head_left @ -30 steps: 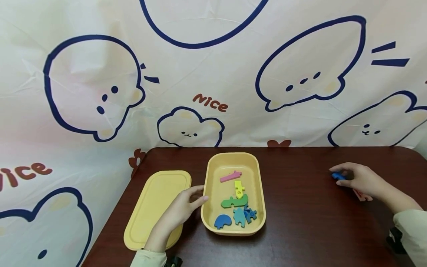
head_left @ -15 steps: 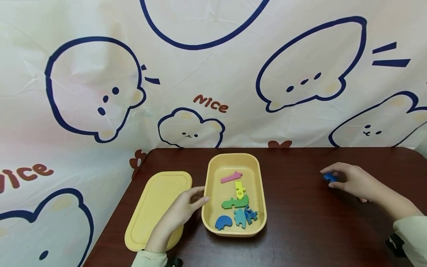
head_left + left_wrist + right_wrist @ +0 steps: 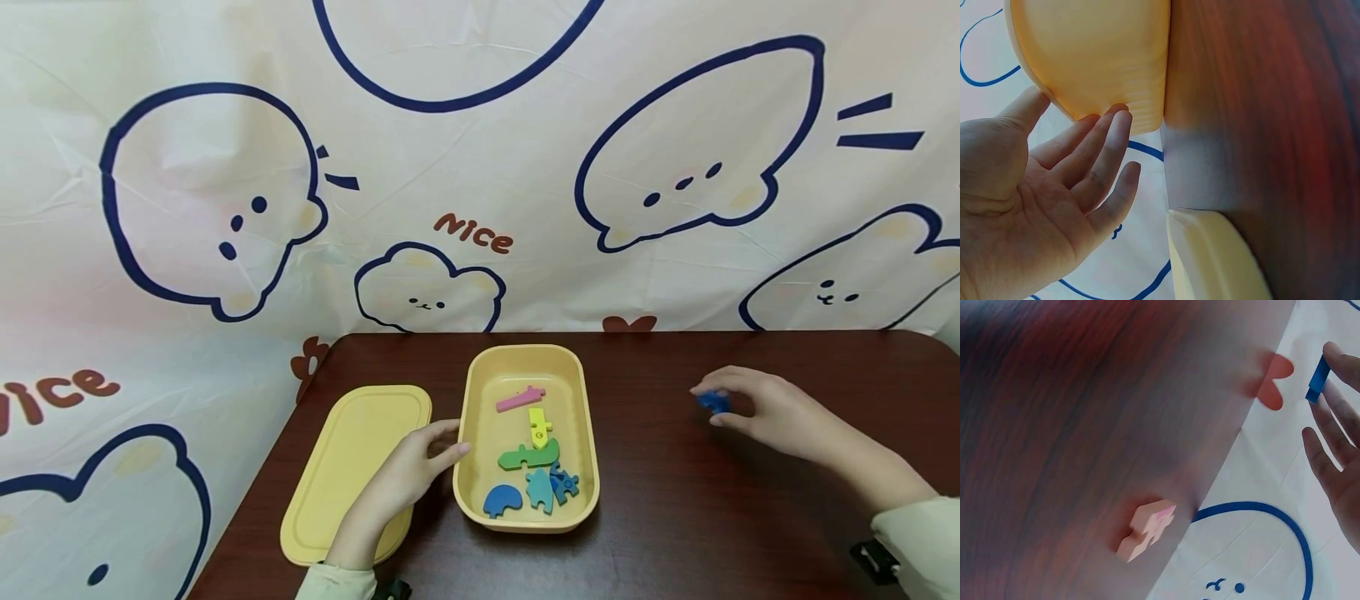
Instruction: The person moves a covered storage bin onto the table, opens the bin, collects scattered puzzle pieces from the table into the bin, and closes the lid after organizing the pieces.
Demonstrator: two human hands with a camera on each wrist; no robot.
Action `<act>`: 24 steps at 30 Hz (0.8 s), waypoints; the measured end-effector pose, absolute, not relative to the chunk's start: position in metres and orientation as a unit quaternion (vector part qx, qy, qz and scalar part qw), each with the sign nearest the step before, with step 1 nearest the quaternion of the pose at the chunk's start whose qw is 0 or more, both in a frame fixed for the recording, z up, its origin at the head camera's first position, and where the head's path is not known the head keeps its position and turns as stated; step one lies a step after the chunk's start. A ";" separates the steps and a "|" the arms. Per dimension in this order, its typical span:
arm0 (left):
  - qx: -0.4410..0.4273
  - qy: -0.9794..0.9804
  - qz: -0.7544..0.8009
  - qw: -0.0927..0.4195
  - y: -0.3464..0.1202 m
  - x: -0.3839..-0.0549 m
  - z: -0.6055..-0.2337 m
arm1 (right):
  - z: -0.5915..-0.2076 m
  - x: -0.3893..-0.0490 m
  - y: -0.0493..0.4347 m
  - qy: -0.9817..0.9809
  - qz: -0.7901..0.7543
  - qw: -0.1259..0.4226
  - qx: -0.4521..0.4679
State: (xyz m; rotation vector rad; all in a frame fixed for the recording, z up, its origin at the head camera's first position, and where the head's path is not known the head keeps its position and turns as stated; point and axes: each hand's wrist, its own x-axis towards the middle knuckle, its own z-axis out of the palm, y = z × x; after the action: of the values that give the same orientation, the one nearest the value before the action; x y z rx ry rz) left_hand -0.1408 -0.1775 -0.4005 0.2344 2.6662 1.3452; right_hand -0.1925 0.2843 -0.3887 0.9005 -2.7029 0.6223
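Observation:
My right hand (image 3: pixel 780 408) pinches a small blue puzzle piece (image 3: pixel 712 402) between thumb and fingers, held over the right part of the table. In the right wrist view the blue puzzle piece (image 3: pixel 1318 379) is seen edge-on at the fingertips. My left hand (image 3: pixel 408 467) holds the left side of a yellow box (image 3: pixel 592 467), thumb over the rim and fingers against the outer wall. Inside the box lie a pink piece (image 3: pixel 521 399), a yellow piece (image 3: pixel 538 427), a green piece (image 3: pixel 528 456), a teal piece (image 3: pixel 539 489) and two blue pieces (image 3: pixel 502 500), one partly overlapped.
A yellow lid (image 3: pixel 337 467) lies left of the box, partly under my left forearm. A salmon-coloured puzzle piece (image 3: pixel 1146 528) rests on the dark wood table (image 3: pixel 660 517); my right arm hides it in the head view. A printed cloth (image 3: pixel 540 200) hangs behind the table.
My right hand has moved left toward the box with the blue puzzle piece, away from the salmon-coloured piece. My left hand and the box have stayed in place.

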 end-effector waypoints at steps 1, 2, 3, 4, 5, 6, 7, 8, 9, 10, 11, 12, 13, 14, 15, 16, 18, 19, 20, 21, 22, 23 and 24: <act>0.078 0.888 0.448 0.073 -0.177 -0.141 -0.401 | -0.388 -0.192 0.282 -0.921 0.212 0.111 0.308; 0.079 0.887 0.448 0.073 -0.177 -0.141 -0.400 | -0.386 -0.191 0.280 -0.921 0.211 0.110 0.309; 0.079 0.888 0.448 0.073 -0.177 -0.141 -0.400 | -0.385 -0.190 0.277 -0.920 0.211 0.110 0.310; 0.079 0.888 0.448 0.073 -0.177 -0.141 -0.400 | -0.384 -0.190 0.275 -0.920 0.210 0.110 0.312; 0.078 0.888 0.447 0.074 -0.177 -0.141 -0.400 | -0.384 -0.189 0.273 -0.919 0.211 0.111 0.315; 0.077 0.888 0.447 0.074 -0.177 -0.141 -0.400 | -0.383 -0.188 0.270 -0.917 0.212 0.113 0.319; 0.076 0.889 0.446 0.075 -0.177 -0.141 -0.400 | -0.382 -0.187 0.268 -0.915 0.213 0.115 0.323; 0.075 0.889 0.445 0.076 -0.177 -0.140 -0.400 | -0.382 -0.187 0.266 -0.912 0.215 0.118 0.328; 0.073 0.890 0.444 0.076 -0.177 -0.140 -0.400 | -0.381 -0.186 0.263 -0.909 0.218 0.120 0.333; 0.072 0.890 0.444 0.077 -0.177 -0.140 -0.400 | -0.380 -0.186 0.261 -0.907 0.220 0.121 0.337; 0.071 0.890 0.443 0.077 -0.177 -0.140 -0.400 | -0.380 -0.185 0.258 -0.905 0.223 0.121 0.341; 0.070 0.891 0.442 0.078 -0.177 -0.140 -0.400 | -0.379 -0.185 0.255 -0.904 0.224 0.121 0.344; 0.069 0.891 0.441 0.077 -0.177 -0.139 -0.399 | -0.378 -0.184 0.253 -0.902 0.225 0.121 0.347; 0.068 0.892 0.441 0.077 -0.177 -0.139 -0.399 | -0.377 -0.184 0.250 -0.901 0.226 0.121 0.349; 0.068 0.892 0.441 0.076 -0.177 -0.139 -0.399 | -0.376 -0.184 0.248 -0.901 0.226 0.121 0.350; 0.068 0.892 0.441 0.076 -0.177 -0.139 -0.399 | -0.376 -0.183 0.246 -0.900 0.226 0.121 0.352; 0.068 0.892 0.442 0.075 -0.177 -0.139 -0.399 | -0.374 -0.182 0.242 -0.897 0.230 0.121 0.357; 0.068 0.892 0.441 0.074 -0.177 -0.139 -0.399 | -0.374 -0.182 0.240 -0.896 0.232 0.121 0.358; 0.069 0.892 0.441 0.074 -0.177 -0.139 -0.399 | -0.373 -0.182 0.238 -0.895 0.234 0.120 0.360; 0.069 0.891 0.442 0.073 -0.177 -0.139 -0.399 | -0.373 -0.181 0.236 -0.895 0.236 0.118 0.361; 0.070 0.891 0.443 0.073 -0.177 -0.139 -0.399 | -0.372 -0.181 0.234 -0.894 0.238 0.115 0.361; 0.070 0.891 0.443 0.073 -0.177 -0.140 -0.399 | -0.371 -0.181 0.232 -0.895 0.239 0.111 0.361; 0.070 0.891 0.443 0.073 -0.177 -0.140 -0.399 | -0.370 -0.181 0.230 -0.896 0.239 0.105 0.358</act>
State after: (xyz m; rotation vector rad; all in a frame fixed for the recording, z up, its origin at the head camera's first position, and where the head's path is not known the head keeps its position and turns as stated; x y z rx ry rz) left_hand -0.1397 -0.1770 -0.3994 0.2117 2.6758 1.3317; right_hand -0.1810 0.2296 -0.3700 1.0562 -2.6419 0.7055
